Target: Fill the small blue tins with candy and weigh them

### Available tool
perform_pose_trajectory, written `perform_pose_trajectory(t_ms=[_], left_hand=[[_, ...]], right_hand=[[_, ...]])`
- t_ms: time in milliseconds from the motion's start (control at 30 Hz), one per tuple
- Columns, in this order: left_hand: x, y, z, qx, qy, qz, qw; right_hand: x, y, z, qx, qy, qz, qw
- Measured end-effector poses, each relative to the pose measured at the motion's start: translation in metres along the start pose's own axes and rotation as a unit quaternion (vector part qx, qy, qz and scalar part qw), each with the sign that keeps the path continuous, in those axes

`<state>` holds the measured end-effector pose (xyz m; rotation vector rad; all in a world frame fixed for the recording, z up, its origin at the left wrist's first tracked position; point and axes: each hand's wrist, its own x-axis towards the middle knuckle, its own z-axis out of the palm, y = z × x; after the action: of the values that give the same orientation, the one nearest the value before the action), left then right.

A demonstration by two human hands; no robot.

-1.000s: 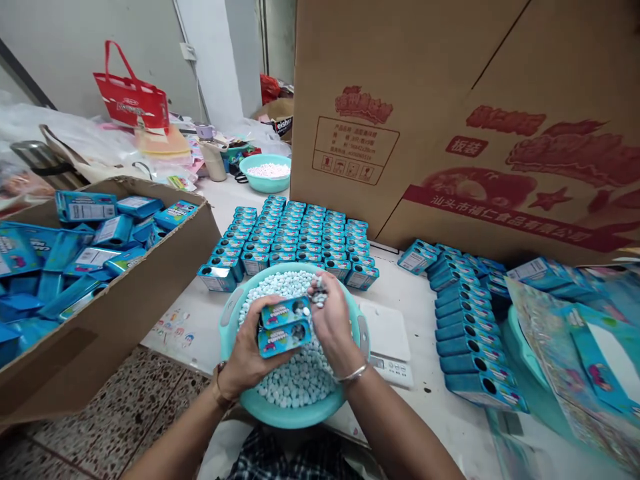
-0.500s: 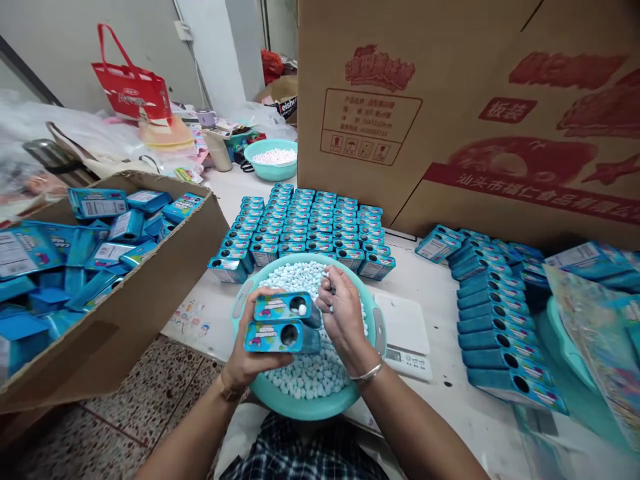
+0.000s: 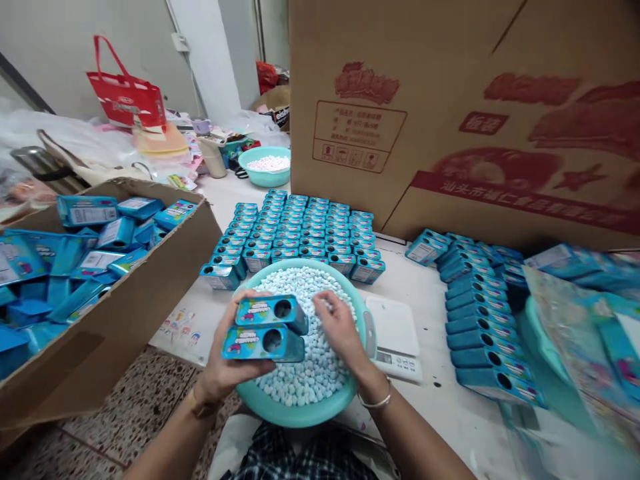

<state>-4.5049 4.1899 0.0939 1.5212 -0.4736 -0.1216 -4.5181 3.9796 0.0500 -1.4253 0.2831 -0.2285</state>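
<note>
Over the basin [image 3: 293,417], two blue boxes [image 3: 253,343] sit with the left hand [image 3: 217,367] wrapped round them.
Left of the basin, jumbled boxes [image 3: 95,213] lie in a carton [image 3: 165,283], not set out; behind it, ranked boxes [image 3: 287,243] already stand in rows. The held pair is bright blue and printed, dark round holes uncovered, fill unclear. Over the basin's right half, the right hand [image 3: 343,330] is half-curled above pale pellets [image 3: 295,387]; any grip is hidden. Further right, lined-up boxes [image 3: 465,320] show dark holes.
</note>
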Motion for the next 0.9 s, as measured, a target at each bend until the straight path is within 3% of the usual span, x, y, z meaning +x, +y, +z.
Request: perform_pose_trajectory(t_ms=[33,133,200,267,400,500,600,733,900], left_hand=[[0.004,0.005,0.001,0.004,0.006,-0.006,1.000],[0.027,0.019,0.015,-0.012,0.023,-0.006,1.000],[0.048,0.029,0.037,-0.020,0.009,-0.005,1.000],[0.069,0.039,0.068,-0.004,-0.029,0.009,1.000],[0.099,0.040,0.146,0.018,-0.154,0.011,0.988],[0.109,0.016,0.199,-0.019,-0.239,-0.068,0.968],[0.113,-0.019,0.237,-0.030,-0.257,-0.117,0.959],[0.112,-0.053,0.261,0.006,-0.257,-0.154,0.954],[0.111,-0.064,0.264,0.049,-0.264,-0.155,0.951]], right_hand=[[-0.005,0.002,-0.003,-0.123,-0.041,-0.062,0.990],[-0.019,0.006,-0.007,-0.429,-0.130,-0.166,0.878],[-0.029,0.008,-0.009,-0.517,-0.142,-0.185,0.824],[-0.039,0.009,-0.011,-0.548,-0.147,-0.210,0.797],[-0.060,0.007,-0.017,-0.557,-0.145,-0.238,0.783],[-0.069,0.003,-0.025,-0.551,-0.141,-0.249,0.784],[-0.068,0.003,-0.034,-0.549,-0.152,-0.263,0.779],[-0.064,0.008,-0.047,-0.539,-0.140,-0.302,0.774],[-0.063,0.010,-0.055,-0.537,-0.141,-0.337,0.760]])
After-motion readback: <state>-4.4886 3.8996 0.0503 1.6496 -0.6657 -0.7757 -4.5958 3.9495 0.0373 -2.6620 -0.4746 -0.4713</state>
